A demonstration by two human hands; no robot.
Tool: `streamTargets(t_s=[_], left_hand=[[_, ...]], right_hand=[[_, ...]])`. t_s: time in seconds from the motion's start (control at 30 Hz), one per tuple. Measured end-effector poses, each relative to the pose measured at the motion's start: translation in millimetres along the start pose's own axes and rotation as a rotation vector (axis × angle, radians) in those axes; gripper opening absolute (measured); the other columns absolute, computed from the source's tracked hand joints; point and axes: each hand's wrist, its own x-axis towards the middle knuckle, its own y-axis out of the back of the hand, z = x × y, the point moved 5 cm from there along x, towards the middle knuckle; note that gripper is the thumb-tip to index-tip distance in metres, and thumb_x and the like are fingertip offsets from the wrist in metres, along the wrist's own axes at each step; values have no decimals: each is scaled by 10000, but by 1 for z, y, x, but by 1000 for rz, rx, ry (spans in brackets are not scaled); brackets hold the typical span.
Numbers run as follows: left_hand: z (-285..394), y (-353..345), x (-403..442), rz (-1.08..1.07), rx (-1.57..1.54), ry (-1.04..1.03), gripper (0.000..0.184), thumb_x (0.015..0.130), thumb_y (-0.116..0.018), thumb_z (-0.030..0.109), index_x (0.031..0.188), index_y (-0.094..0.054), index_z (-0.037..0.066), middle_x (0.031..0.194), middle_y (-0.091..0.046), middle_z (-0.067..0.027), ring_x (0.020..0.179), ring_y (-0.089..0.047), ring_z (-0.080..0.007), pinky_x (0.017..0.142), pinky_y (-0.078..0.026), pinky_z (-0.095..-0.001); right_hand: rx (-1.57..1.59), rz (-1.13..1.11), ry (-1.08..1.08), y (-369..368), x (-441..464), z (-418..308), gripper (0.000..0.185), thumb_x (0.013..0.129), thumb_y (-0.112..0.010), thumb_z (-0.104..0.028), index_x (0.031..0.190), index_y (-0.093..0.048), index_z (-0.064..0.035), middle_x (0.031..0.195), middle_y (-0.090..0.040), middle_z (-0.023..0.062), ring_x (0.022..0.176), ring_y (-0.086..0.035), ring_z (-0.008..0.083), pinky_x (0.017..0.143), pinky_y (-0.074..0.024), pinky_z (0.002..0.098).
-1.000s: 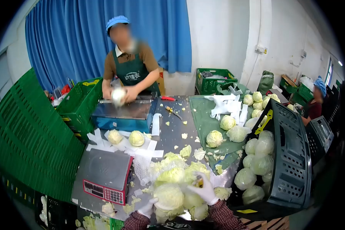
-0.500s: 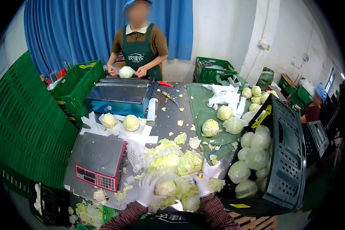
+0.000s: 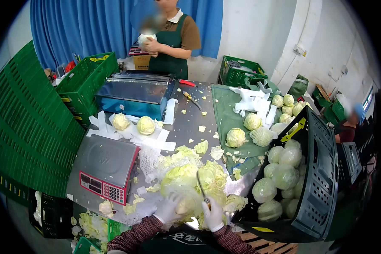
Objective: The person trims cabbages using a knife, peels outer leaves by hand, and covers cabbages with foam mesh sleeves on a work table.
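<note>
My left hand (image 3: 168,209), in a white glove, is wrapped against the side of a pale cabbage (image 3: 187,205) low in the middle of the table. Thin clear plastic partly covers this cabbage. In my right hand (image 3: 214,216), also gloved, is a knife (image 3: 200,185) with a thin curved blade pointing up and away from me. The blade crosses in front of a pile of loose cabbage leaves (image 3: 213,175). Beside the leaves lies white foam netting (image 3: 149,163). My left fingertips are partly blurred by the plastic.
A scale (image 3: 108,163) stands left, near two trimmed cabbages. A dark crate (image 3: 315,182) of wrapped cabbages stands right. More cabbages lie on green cloth (image 3: 222,106). A second knife (image 3: 192,100) lies beyond the leaves. Across the table, a co-worker holds a cabbage near a blue wrapping machine (image 3: 133,97).
My right hand has moved left and nearer to me, and the knife blade now points up over the leaves. The co-worker has lifted a cabbage and turned sideways. My view has shifted slightly.
</note>
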Motion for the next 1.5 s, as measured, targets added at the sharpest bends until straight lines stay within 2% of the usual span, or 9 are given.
streamTargets(t_s=[0.1,0.2,1.0,1.07,1.13,1.23,1.27,1.33,1.5], left_hand=[[-28,-8,4,214,-336,246,892,563,-833,392,1254,-440,-12,1238,-449,-208,1127,-484,-382,924,-443,-443],[-17,-16,2,346,-152,181,939,511,-848,392,1225,-437,-57,1201,-448,-243,1110,-487,-390,896,-458,-450],[-14,-33,3,343,-18,233,966,561,-828,400,1253,-386,-109,1197,-450,-268,1142,-451,-394,970,-411,-440],[-5,-23,-2,313,-90,242,993,562,-838,407,1277,-372,-100,1214,-441,-263,1156,-443,-393,985,-401,-433],[-1,-23,-6,286,-164,260,1020,563,-848,413,1301,-357,-90,1232,-432,-258,1171,-434,-391,1000,-391,-427],[-4,-25,-18,332,-181,173,1030,561,-866,401,1325,-351,-60,1266,-415,-245,1199,-421,-389,1027,-371,-423],[-8,-24,-14,313,-234,188,1036,558,-871,387,1333,-344,-53,1288,-402,-244,1210,-416,-390,1033,-369,-422],[-9,-21,-6,312,-297,199,1042,556,-877,374,1341,-336,-46,1311,-390,-243,1221,-410,-390,1038,-368,-420],[-19,-15,-14,341,-384,222,1048,563,-873,382,1346,-329,-52,1317,-403,-269,1236,-408,-389,1012,-390,-427]], right_hand=[[-40,-139,25,-13,-22,5,364,870,-631,-187,1198,-575,-39,869,-661,179,701,-651,303,614,-508,363],[-207,-273,21,-24,-41,12,462,884,-612,-265,1292,-514,-73,908,-670,172,677,-649,308,597,-521,374],[-335,-347,-34,-51,-44,27,574,908,-535,-360,1384,-398,-70,668,-625,175,523,-579,373,502,-476,463],[-508,-236,-23,-55,-31,37,486,929,-511,-289,1351,-441,-60,725,-631,191,596,-586,386,581,-488,470],[-294,126,-24,-17,14,98,411,938,-489,-195,1317,-475,-38,867,-640,216,744,-613,362,690,-493,448],[-70,204,79,33,62,31,381,937,-477,-132,1303,-491,-28,1008,-620,230,875,-614,318,759,-489,399],[3,-123,-284,25,53,8,450,924,-524,-192,1346,-452,-54,1083,-602,226,910,-620,291,771,-490,383],[-169,-95,78,-20,19,8,527,907,-567,-250,1378,-410,-73,1123,-580,222,910,-619,322,758,-494,399],[-172,-207,-110,-42,-8,8,537,894,-581,-275,1370,-418,-90,1031,-597,202,857,-614,372,703,-499,430]])
